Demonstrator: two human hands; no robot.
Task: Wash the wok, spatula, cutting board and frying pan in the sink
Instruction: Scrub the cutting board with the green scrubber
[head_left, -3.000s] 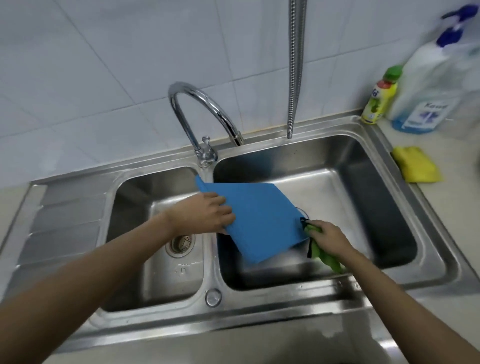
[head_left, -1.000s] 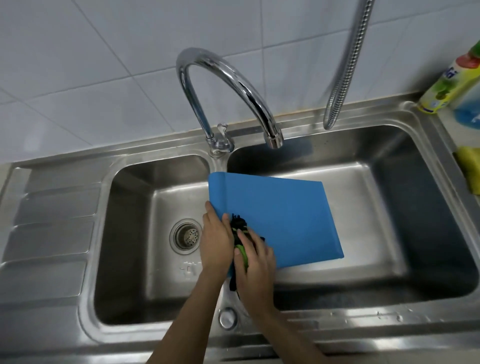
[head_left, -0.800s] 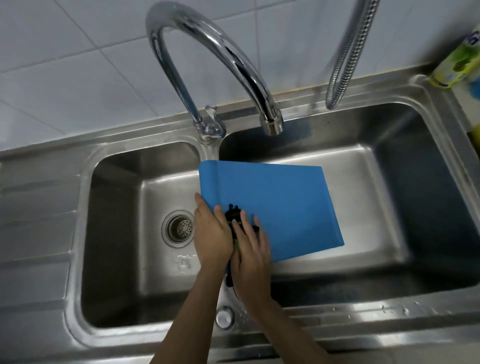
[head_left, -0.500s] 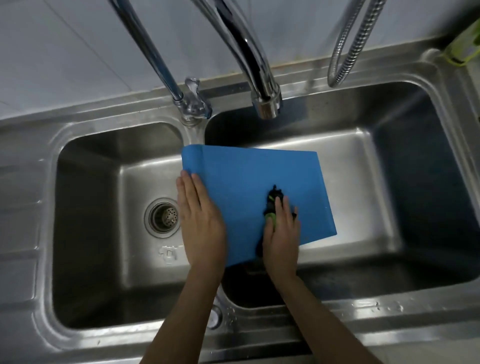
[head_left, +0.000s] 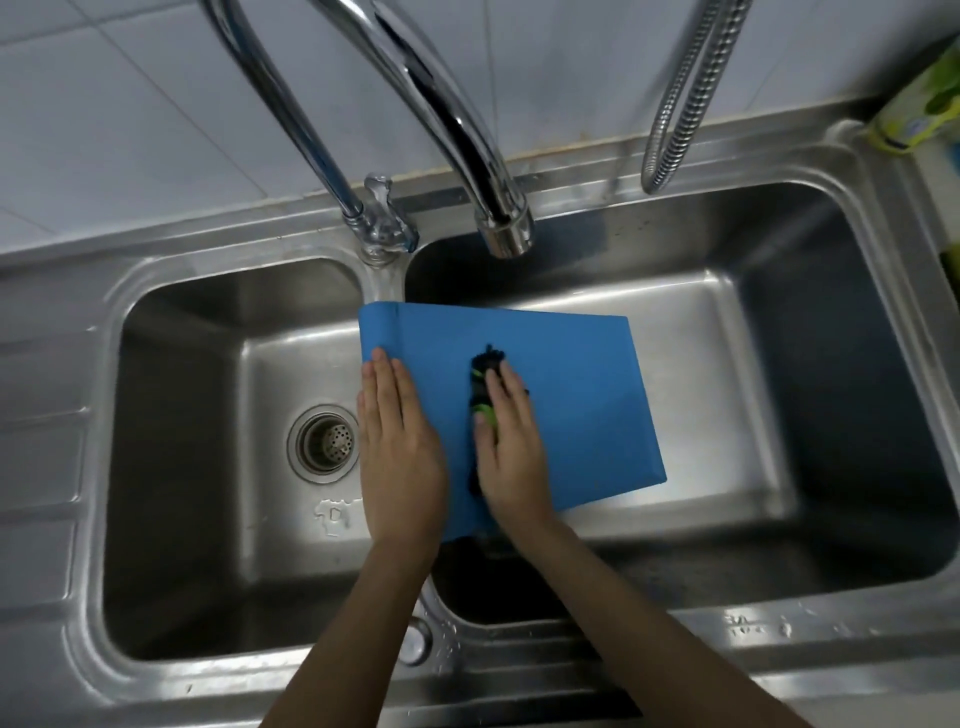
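Observation:
A blue cutting board lies tilted over the divider of the steel double sink, mostly above the right basin. My left hand rests flat on the board's left edge, fingers straight. My right hand presses a green and black scrubber onto the middle of the board, fingers laid over it. No wok, spatula or frying pan shows in the head view.
The chrome tap arches over the right basin, its spout just behind the board. A metal hose hangs at the back right. The left basin has a drain strainer. A green and yellow bottle stands at the right rim.
My right hand has slid the scrubber from the board's left near corner toward its middle. My left hand has flattened along the left edge. The camera has come closer to the sink.

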